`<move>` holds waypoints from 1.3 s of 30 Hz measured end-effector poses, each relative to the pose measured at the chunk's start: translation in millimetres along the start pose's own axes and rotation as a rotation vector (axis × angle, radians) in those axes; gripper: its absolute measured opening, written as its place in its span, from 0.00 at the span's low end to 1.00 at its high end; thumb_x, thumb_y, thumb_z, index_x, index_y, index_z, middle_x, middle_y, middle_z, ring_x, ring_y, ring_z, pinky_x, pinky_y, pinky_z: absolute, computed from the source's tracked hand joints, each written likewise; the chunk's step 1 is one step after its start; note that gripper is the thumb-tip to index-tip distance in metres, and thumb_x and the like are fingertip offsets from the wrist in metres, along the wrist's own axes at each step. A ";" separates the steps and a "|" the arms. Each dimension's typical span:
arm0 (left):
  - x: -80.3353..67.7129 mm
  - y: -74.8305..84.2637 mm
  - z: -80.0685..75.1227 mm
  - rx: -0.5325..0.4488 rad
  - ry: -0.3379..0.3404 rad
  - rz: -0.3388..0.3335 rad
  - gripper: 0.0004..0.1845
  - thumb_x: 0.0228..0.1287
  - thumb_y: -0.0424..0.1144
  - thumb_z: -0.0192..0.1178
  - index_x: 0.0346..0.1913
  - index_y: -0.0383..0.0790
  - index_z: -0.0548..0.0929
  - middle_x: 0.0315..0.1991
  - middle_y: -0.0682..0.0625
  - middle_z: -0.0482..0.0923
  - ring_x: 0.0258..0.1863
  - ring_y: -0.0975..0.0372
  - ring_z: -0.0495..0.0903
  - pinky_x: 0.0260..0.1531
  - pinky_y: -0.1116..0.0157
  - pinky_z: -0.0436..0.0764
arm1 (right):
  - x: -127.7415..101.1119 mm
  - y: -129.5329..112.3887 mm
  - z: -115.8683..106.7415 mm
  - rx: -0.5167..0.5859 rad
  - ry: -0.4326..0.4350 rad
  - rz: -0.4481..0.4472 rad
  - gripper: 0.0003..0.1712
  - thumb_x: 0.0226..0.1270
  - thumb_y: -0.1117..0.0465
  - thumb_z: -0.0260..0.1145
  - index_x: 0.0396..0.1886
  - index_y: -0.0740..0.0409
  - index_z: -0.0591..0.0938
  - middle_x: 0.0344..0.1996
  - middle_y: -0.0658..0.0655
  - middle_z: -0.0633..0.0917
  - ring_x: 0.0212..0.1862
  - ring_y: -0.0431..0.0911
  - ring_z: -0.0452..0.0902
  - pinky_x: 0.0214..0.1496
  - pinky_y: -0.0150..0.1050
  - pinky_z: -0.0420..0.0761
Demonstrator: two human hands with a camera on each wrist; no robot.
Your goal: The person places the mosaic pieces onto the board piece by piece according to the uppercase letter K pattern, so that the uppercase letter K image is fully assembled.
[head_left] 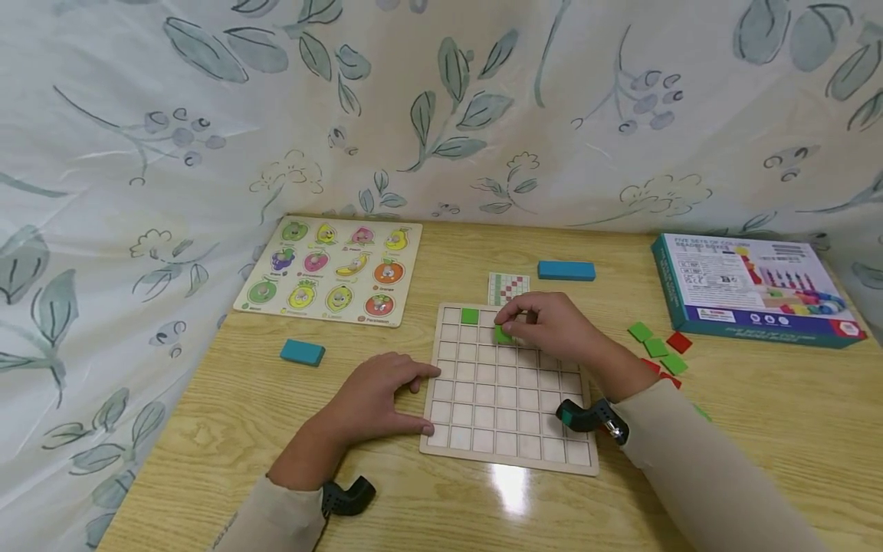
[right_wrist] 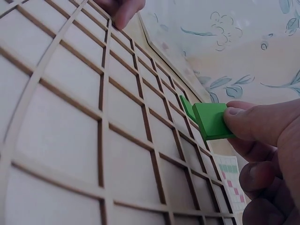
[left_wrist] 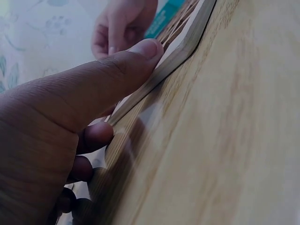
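Observation:
A wooden grid board [head_left: 507, 397] lies flat on the table. My right hand [head_left: 552, 326] pinches a green square tile [right_wrist: 212, 121] between thumb and fingers, over the upper part of the board. Another green tile [head_left: 470, 316] sits in a cell of the top row. At the board's left edge, my left hand [head_left: 372, 399] rests with thumb and index finger spread apart, their tips touching the rim. In the left wrist view, the left thumb [left_wrist: 147, 49] lies on the board's edge. Just behind the board is a small pattern card [head_left: 508, 288], partly hidden by the right hand.
Loose green tiles [head_left: 656, 347] and red tiles [head_left: 679, 342] lie right of the board. A boxed bead set [head_left: 759, 291] stands at the back right. A fruit picture board [head_left: 331, 268] is at the back left. Blue blocks [head_left: 302, 353] lie left and behind.

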State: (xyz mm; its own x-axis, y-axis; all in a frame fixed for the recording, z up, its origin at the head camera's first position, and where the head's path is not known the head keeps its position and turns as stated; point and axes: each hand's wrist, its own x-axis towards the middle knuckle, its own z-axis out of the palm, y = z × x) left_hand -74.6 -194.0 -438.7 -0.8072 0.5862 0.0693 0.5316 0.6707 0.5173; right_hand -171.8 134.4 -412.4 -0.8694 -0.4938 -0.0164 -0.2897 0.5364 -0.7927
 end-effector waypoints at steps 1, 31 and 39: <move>-0.1 0.2 0.1 0.004 0.001 0.002 0.39 0.50 0.62 0.83 0.65 0.52 0.85 0.39 0.65 0.73 0.40 0.68 0.72 0.48 0.60 0.76 | 0.7 -0.6 0.7 -0.002 -0.001 -0.003 0.06 0.75 0.64 0.72 0.45 0.50 0.92 0.39 0.48 0.88 0.34 0.48 0.75 0.36 0.40 0.77; -2.5 -1.7 2.5 0.023 0.051 0.043 0.39 0.50 0.64 0.82 0.64 0.53 0.86 0.39 0.65 0.75 0.39 0.70 0.73 0.42 0.64 0.77 | 26.0 -17.3 40.2 0.057 0.014 0.041 0.05 0.77 0.60 0.71 0.45 0.48 0.92 0.43 0.48 0.88 0.38 0.46 0.79 0.44 0.45 0.79; -2.7 -1.9 2.5 0.014 0.048 0.031 0.39 0.50 0.63 0.83 0.64 0.53 0.86 0.39 0.65 0.75 0.39 0.70 0.73 0.42 0.64 0.77 | 26.9 -14.9 46.2 0.064 0.040 0.051 0.05 0.78 0.60 0.70 0.44 0.48 0.91 0.43 0.48 0.89 0.40 0.45 0.81 0.46 0.45 0.80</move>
State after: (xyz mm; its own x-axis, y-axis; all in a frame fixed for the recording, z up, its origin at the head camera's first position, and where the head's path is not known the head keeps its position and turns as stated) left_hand -72.8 -195.7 -442.1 -0.8014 0.5846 0.1266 0.5600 0.6588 0.5024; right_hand -172.3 81.5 -429.2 -0.8981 -0.4385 -0.0339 -0.2201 0.5148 -0.8286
